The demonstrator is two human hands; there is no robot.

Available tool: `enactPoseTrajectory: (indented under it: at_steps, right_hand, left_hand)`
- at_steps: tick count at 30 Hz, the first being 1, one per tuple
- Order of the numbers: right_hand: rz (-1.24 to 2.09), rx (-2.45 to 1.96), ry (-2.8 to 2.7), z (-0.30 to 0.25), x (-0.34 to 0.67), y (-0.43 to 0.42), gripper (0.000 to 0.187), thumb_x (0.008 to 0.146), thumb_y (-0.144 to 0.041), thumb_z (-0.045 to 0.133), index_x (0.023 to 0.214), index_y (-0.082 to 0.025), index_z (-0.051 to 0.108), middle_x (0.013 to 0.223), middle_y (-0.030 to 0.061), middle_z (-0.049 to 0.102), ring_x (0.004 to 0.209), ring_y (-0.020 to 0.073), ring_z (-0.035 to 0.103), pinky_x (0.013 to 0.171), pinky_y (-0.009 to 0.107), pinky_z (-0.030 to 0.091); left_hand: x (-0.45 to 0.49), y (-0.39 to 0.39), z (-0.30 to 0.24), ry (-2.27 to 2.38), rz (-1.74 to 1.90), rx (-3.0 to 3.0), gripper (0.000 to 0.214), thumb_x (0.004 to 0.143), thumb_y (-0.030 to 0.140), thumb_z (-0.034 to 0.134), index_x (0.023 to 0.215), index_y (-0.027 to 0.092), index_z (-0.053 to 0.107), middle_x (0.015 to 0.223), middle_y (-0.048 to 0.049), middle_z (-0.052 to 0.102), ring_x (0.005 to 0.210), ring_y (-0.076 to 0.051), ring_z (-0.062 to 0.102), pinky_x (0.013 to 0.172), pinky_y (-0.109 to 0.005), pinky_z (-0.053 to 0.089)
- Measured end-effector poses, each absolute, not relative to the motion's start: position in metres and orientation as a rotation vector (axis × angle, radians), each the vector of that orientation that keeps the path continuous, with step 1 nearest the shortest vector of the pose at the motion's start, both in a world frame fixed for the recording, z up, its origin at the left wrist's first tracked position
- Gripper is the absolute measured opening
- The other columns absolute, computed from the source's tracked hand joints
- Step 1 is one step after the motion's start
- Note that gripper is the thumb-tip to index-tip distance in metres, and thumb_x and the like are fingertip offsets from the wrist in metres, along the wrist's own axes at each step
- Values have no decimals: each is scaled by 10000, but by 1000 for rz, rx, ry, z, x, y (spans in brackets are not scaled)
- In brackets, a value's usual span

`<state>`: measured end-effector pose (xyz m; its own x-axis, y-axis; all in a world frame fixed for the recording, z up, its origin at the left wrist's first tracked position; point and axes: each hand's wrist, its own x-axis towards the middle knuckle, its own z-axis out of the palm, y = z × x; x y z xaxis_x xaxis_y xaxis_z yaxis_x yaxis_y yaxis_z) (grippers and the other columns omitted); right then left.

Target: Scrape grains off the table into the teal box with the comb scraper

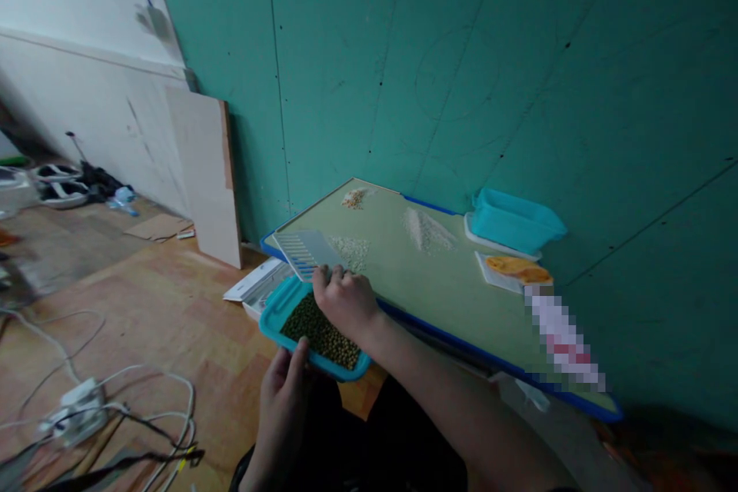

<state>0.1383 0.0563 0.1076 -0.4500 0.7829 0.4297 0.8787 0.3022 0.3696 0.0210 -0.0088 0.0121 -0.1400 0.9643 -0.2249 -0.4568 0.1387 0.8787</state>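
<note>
My left hand grips the near rim of a blue tray filled with green beans, holding it at the near left edge of a low green table. My right hand is closed on a pale slotted scraper that rests on the table just above the tray. A small pile of pale grain lies right beside the scraper.
More grain piles sit farther back on the table, one white and one tan. A blue tub and a tray of orange grain stand at the right. A white box sits beside the table; cables and a power strip lie on the floor.
</note>
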Motion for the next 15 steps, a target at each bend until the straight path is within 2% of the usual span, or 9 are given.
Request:
enactPoseTrajectory:
  at_steps: [7, 12, 15]
  right_hand:
    - [-765, -1766, -2365, 115, 165, 67, 311, 921, -42, 331, 1135, 8, 551, 788, 207, 689, 669, 230, 705, 549, 298, 541]
    - [-604, -1957, -2300, 123, 198, 75, 276, 929, -65, 353, 1108, -56, 563, 831, 193, 719, 767, 259, 727, 631, 338, 567]
    - [-535, -2089, -2237, 129, 221, 81, 259, 938, -86, 358, 1083, -93, 573, 835, 180, 731, 824, 271, 731, 688, 348, 565]
  left_hand:
    - [19, -10, 13, 1058, 1347, 598, 433, 590, 522, 828, 737, 174, 616, 523, 49, 576, 459, -111, 519, 432, -204, 411]
    - [20, -11, 16, 1058, 1357, 607, 447, 616, 490, 823, 888, 165, 680, 621, 36, 631, 558, -134, 586, 511, -215, 465]
    - [19, -12, 17, 1068, 1370, 620, 450, 612, 486, 827, 891, 159, 693, 675, 12, 669, 613, -154, 612, 554, -227, 492]
